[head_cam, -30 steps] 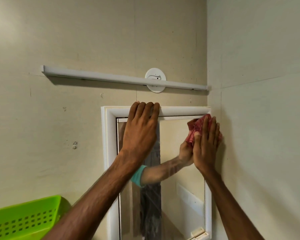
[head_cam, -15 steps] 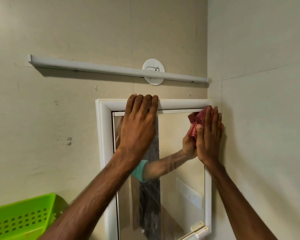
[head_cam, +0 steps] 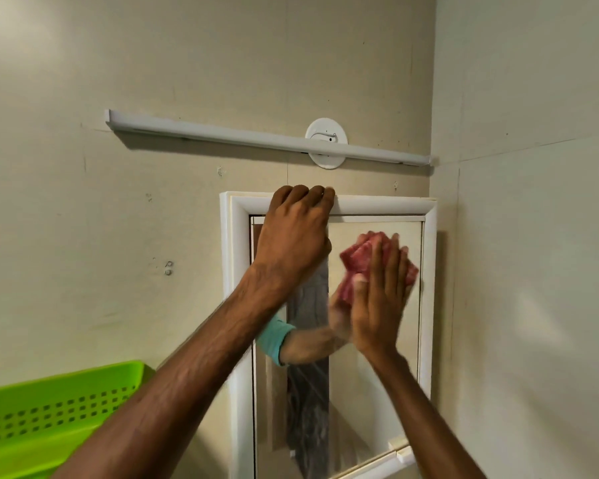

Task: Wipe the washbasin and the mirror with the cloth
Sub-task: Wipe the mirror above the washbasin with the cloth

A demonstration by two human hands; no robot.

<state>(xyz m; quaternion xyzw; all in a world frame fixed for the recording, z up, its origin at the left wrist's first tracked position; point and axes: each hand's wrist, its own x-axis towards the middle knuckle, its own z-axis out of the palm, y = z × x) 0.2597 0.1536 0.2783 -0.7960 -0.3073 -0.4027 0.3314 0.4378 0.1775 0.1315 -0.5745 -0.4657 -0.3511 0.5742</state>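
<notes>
The left hand (head_cam: 293, 236) hooks its grip over the mirror frame (head_cam: 377, 203), probably to steady it, while the right hand (head_cam: 381, 299), fingers flat, presses the red cloth (head_cam: 351, 271) to the mirror glass (head_cam: 370, 409).

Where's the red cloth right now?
In the head view the red cloth sits right of centre, pressed to the upper mirror under the right hand, beside the left hand on the frame.
</notes>
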